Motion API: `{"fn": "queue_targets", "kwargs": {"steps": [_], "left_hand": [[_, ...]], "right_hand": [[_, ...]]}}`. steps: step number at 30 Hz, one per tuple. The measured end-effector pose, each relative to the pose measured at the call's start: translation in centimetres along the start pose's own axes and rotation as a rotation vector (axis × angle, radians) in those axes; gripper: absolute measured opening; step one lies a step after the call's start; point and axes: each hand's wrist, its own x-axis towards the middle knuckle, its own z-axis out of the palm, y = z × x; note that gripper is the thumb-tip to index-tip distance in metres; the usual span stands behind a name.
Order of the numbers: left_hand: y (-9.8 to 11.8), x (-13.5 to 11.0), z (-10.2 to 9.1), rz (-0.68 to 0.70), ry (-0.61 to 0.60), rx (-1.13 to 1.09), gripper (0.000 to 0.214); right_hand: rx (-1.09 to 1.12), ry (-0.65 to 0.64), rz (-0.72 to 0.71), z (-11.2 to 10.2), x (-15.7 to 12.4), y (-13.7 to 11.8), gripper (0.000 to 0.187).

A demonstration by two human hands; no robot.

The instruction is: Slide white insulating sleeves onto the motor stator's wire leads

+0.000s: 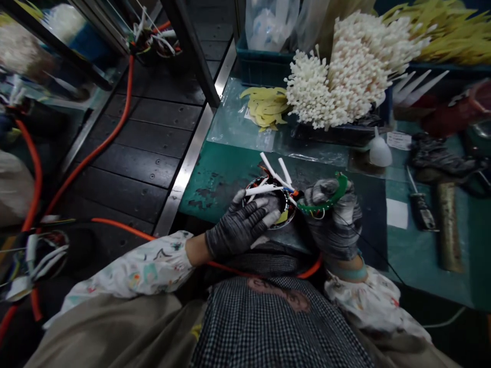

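In front of my lap is a round motor stator (pixel 283 221) with copper windings, a dark hollow middle and white sleeved leads (pixel 273 171) sticking up. My left hand (pixel 243 225), in a grey striped glove, lies over its near left side with the fingers stretched out across the opening. My right hand (pixel 333 220), gloved alike, is closed on a green curved circuit board (pixel 320 207) just right of the stator. A thin dark wire trails from this hand toward the lower right. An orange-red tip shows among the leads beside the board.
Bundled white sleeves (pixel 349 71) and yellow slips (pixel 266 106) lie at the back. A screwdriver (pixel 422 209), a worn wooden-looking handle (pixel 449 227) and a white dropper bottle (pixel 380 149) are on the right. Leftward runs a slatted conveyor (pixel 134 153) with an orange cable (pixel 125 117) and other stators.
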Motion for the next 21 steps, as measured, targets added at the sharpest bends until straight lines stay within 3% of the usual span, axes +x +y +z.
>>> {"fn": "queue_targets", "kwargs": {"steps": [3,6,8,10,12,14,16,18,21], "left_hand": [[1.3,0.3,-0.4,-0.099,-0.024,0.026,0.046],[2.8,0.0,-0.8,-0.19,0.017,0.094,0.051],[2.8,-0.5,-0.9,-0.143,0.044,0.115,0.049],[1.9,-1.2,-1.1,-0.026,0.054,0.072,0.04],[0.6,-1.6,-1.6,0.048,0.09,-0.032,0.026],[-0.6,-1.5,-2.6,0.022,0.128,-0.208,0.016],[-1.8,-1.1,-3.5,-0.095,0.2,-0.433,0.01],[-3.2,-0.3,-4.1,-0.297,0.318,-0.636,0.012],[-6.1,1.8,-4.0,-0.52,0.384,-0.769,0.036]], "right_hand": [[0.169,0.136,0.037,0.7,-0.9,-0.9,0.037],[0.027,0.127,-0.014,1.1,-1.9,-2.4,0.025],[-0.156,0.034,-0.122,1.2,-2.2,-3.2,0.024],[-0.342,-0.109,-0.272,1.5,-2.1,-3.7,0.035],[-0.505,-0.249,-0.412,2.1,-1.8,-3.7,0.043],[-0.651,-0.327,-0.497,3.0,-1.6,-3.4,0.043],[-0.797,-0.343,-0.53,3.9,-1.6,-3.1,0.038],[-0.914,-0.346,-0.558,4.3,-1.5,-3.0,0.033],[-0.974,-0.343,-0.643,4.4,-0.9,-3.3,0.03]]}}
